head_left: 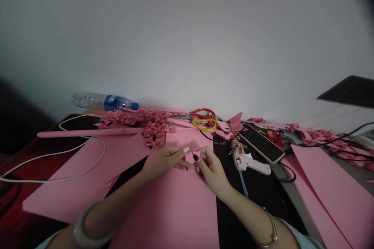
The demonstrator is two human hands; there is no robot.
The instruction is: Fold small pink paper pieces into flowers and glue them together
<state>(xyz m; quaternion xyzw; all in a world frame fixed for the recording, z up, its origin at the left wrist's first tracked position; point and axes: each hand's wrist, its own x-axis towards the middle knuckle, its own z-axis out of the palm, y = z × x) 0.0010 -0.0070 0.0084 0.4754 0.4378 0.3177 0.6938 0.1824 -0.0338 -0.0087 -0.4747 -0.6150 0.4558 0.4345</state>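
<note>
Between both hands is a small folded piece of pink paper [189, 158], partly covered by the fingers. My left hand [168, 159] pinches its left side with thumb and fingers. On its right side, my right hand [212, 170] is closed, the thumb pressing the paper's front. Beneath them lies a large pink paper sheet [178, 206]. Just beyond the hands sit several folded pink paper flowers [154, 132]. Scissors [203, 119] with one red and one yellow handle rest on the paper pieces behind.
A pink glue gun [248, 162] and a phone [263, 144] lie to the right. More pink sheets [330, 186] are at far right, others [73, 179] at left under a white cable [103, 151]. A plastic bottle [96, 100] lies against the wall [187, 39].
</note>
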